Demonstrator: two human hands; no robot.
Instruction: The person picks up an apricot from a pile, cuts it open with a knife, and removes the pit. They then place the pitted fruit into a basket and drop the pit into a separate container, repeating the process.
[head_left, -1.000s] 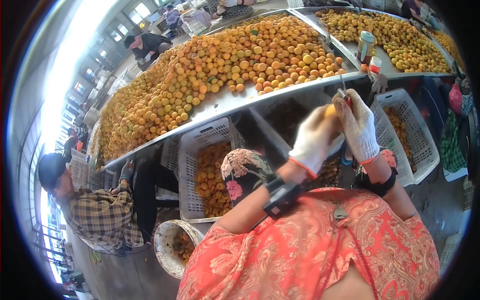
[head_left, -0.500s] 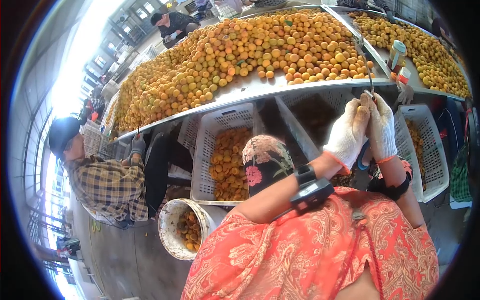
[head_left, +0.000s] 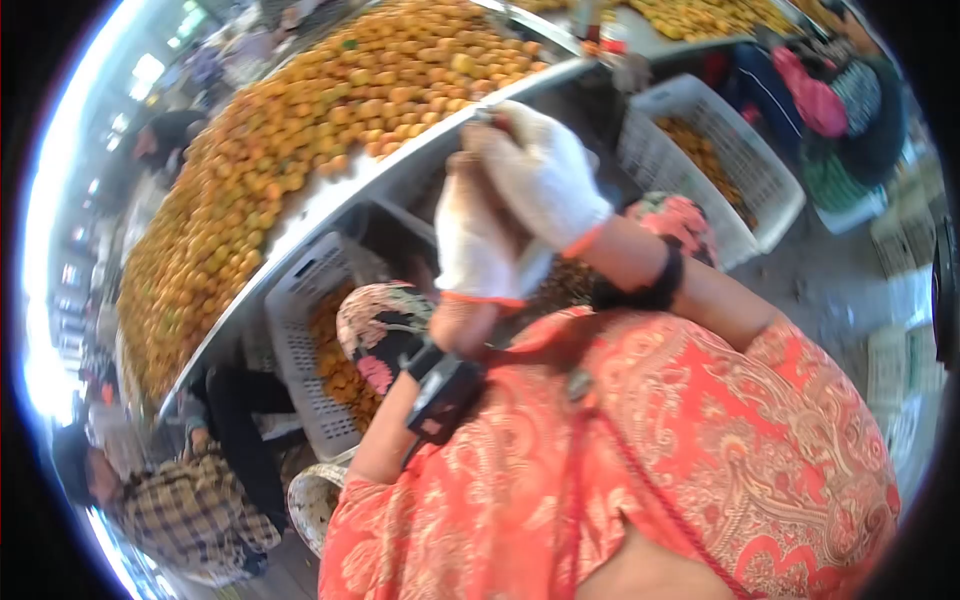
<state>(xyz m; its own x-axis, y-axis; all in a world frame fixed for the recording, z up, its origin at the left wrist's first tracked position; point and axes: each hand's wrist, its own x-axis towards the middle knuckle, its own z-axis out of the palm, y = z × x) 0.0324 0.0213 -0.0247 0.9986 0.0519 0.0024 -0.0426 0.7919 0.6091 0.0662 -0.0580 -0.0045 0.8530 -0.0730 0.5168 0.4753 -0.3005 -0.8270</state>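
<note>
My right hand (head_left: 548, 175), in a white glove with an orange cuff, is closed over the front of the crates. A small dark, metallic end of a knife (head_left: 487, 116) shows at its fingertips; the rest is blurred or hidden. Against it, slightly lower, my left hand (head_left: 473, 235) is gloved too, its fingers curled and pressed together. Whatever it holds is hidden. Whole apricots (head_left: 380, 95) lie heaped on the metal-edged table (head_left: 330, 205) beyond my hands. Halved apricots (head_left: 345, 350) fill part of the white crate (head_left: 290, 330) at left.
A second white crate (head_left: 665, 185) with apricot pieces stands at right. By my left side is a stained white bucket (head_left: 315, 505). A person in a checked shirt (head_left: 200, 505) sits at left, another person (head_left: 850, 110) at far right. Bottles (head_left: 612, 38) stand on the table.
My view has turned to the right and tilted, so the table now slants. My hands remain together and appear nearer to my body. The thin knife blade seen upright before no longer shows clearly.
</note>
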